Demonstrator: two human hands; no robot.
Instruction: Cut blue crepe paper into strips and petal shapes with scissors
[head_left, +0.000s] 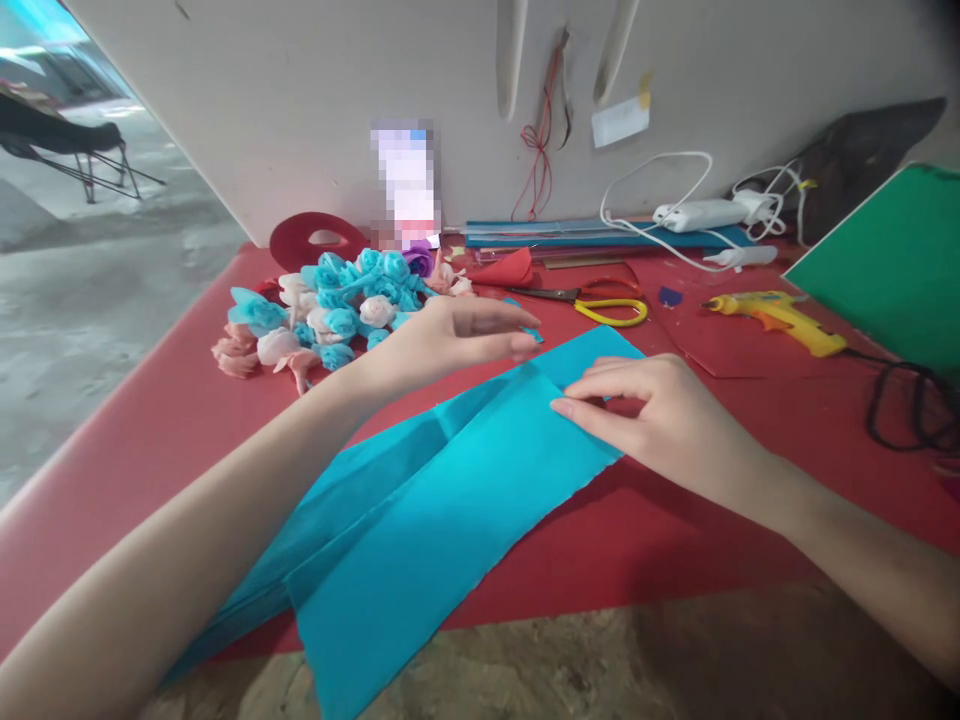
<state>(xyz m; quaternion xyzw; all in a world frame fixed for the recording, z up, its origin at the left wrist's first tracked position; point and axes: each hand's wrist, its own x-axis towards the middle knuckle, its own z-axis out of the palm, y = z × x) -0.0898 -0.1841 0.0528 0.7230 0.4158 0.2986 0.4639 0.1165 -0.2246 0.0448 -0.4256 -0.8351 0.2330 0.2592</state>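
Blue crepe paper (420,500), folded long, flat across red tabletop (675,530), near end hanging past the edge.
Right hand (660,415) flat, fingertips pinning the far fold; left hand (450,335) open above, holding nothing. Best pressed evenly along the crease: thin, crinkly, rough-torn edge. Beyond: paper roses (330,310), scissors (600,300), yellow glue gun (780,320).

Left hand (450,335): bare, no glove, ring or watch visible.
Right hand (660,415): bare, likewise unadorned.
Forearms: bare behind both hands, no sleeve in view up to the picture's edge.
Fingernails: short, unpainted where visible.
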